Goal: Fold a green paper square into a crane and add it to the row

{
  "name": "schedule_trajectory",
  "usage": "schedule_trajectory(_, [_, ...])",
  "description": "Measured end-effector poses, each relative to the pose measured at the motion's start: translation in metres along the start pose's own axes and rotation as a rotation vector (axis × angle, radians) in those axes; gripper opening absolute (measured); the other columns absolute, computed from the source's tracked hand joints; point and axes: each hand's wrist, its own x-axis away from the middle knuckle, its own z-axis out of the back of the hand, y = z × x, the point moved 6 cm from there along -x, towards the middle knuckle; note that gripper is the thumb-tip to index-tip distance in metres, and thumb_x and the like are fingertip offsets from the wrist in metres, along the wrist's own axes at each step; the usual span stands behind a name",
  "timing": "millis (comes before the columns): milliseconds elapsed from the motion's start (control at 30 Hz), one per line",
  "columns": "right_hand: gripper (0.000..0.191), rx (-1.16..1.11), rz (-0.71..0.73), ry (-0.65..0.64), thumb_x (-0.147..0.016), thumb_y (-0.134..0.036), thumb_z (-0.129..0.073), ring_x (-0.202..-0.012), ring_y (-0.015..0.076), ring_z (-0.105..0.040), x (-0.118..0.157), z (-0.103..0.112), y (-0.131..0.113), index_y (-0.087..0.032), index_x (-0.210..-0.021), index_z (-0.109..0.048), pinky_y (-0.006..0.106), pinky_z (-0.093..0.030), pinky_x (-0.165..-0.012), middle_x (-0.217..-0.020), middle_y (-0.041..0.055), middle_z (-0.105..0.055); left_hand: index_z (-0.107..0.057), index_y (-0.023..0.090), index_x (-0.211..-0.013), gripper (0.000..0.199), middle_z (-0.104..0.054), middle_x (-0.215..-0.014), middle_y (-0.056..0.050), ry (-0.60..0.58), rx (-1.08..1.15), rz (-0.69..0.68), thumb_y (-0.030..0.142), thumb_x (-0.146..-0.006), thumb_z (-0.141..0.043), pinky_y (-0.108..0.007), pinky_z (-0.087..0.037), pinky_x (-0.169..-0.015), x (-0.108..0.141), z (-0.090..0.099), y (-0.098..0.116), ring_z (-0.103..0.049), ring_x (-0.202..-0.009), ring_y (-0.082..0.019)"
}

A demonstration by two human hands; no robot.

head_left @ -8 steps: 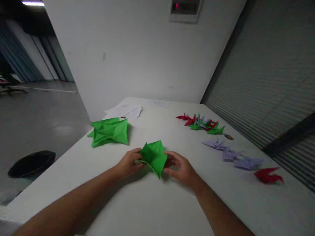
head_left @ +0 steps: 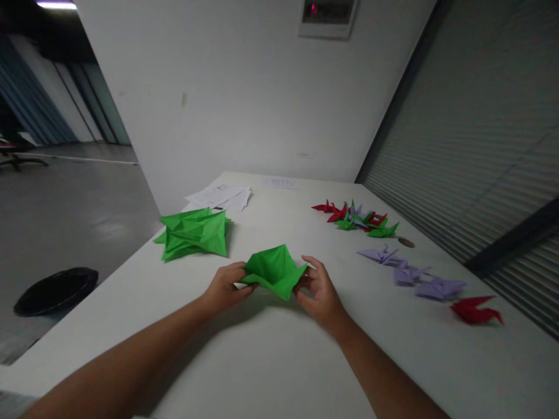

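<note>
A creased green paper (head_left: 274, 269), bent into an open bowl shape with pointed corners, is held up between my two hands over the white table (head_left: 262, 361). My left hand (head_left: 229, 285) pinches its left corner between thumb and fingers. At the right corner, my right hand (head_left: 318, 291) grips the paper with its thumb and some fingers, while the index finger is raised off it. Several folded green sheets (head_left: 196, 233) lie stacked to the left, beyond my left hand.
Red, green and purple paper cranes (head_left: 356, 218) cluster at the back right. Purple cranes (head_left: 408, 272) and a red one (head_left: 476, 310) line the right side. White papers (head_left: 222, 196) lie at the back left. A black bin (head_left: 56, 291) stands on the floor at left.
The green paper has opened wider and tilted, its right corner now reaching further right. My right index finger has lifted, and my left hand has shifted slightly.
</note>
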Motion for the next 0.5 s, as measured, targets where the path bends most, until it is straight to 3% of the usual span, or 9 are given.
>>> schedule_trajectory(200, [0.071, -0.072, -0.048, 0.209, -0.076, -0.021, -0.08, -0.074, 0.0142, -0.06, -0.004, 0.003, 0.014, -0.032, -0.135, -0.041, 0.029, -0.053, -0.072, -0.088, -0.0045, -0.057, -0.074, 0.018, -0.089, 0.004, -0.076, -0.082, -0.006, 0.143, -0.015, -0.133, 0.016, -0.088, -0.071, -0.023, -0.054, -0.068, -0.001, 0.011, 0.014, -0.072, -0.074, -0.015])
schedule_trajectory(367, [0.081, -0.09, -0.198, 0.312, -0.06, -0.034, -0.092, -0.067, 0.0141, -0.055, -0.007, 0.01, 0.025, -0.03, -0.128, -0.049, 0.025, -0.049, -0.06, -0.086, -0.0052, -0.052, -0.072, 0.019, -0.085, 0.007, -0.075, -0.081, -0.005, 0.178, 0.003, -0.182, 0.012, -0.085, -0.071, -0.022, -0.055, -0.067, -0.001, 0.016, 0.02, -0.071, -0.072, -0.014])
schedule_trajectory(433, [0.073, -0.157, -0.274, 0.295, -0.061, -0.043, -0.09, -0.073, 0.0173, -0.059, -0.008, 0.008, 0.025, -0.029, -0.124, -0.055, 0.028, -0.052, -0.061, -0.093, -0.0007, -0.058, -0.071, 0.019, -0.085, 0.008, -0.075, -0.083, -0.005, 0.183, 0.026, -0.2, 0.011, -0.084, -0.072, -0.022, -0.055, -0.067, 0.0, 0.017, 0.021, -0.071, -0.074, -0.014])
schedule_trajectory(500, [0.065, -0.223, -0.334, 0.193, -0.066, -0.048, -0.087, -0.08, 0.0216, -0.064, -0.009, -0.001, 0.02, -0.027, -0.121, -0.061, 0.032, -0.055, -0.066, -0.101, 0.0052, -0.065, -0.071, 0.019, -0.086, 0.009, -0.075, -0.084, -0.005, 0.179, 0.041, -0.21, 0.01, -0.083, -0.072, -0.022, -0.056, -0.067, 0.0, 0.017, 0.022, -0.071, -0.075, -0.014])
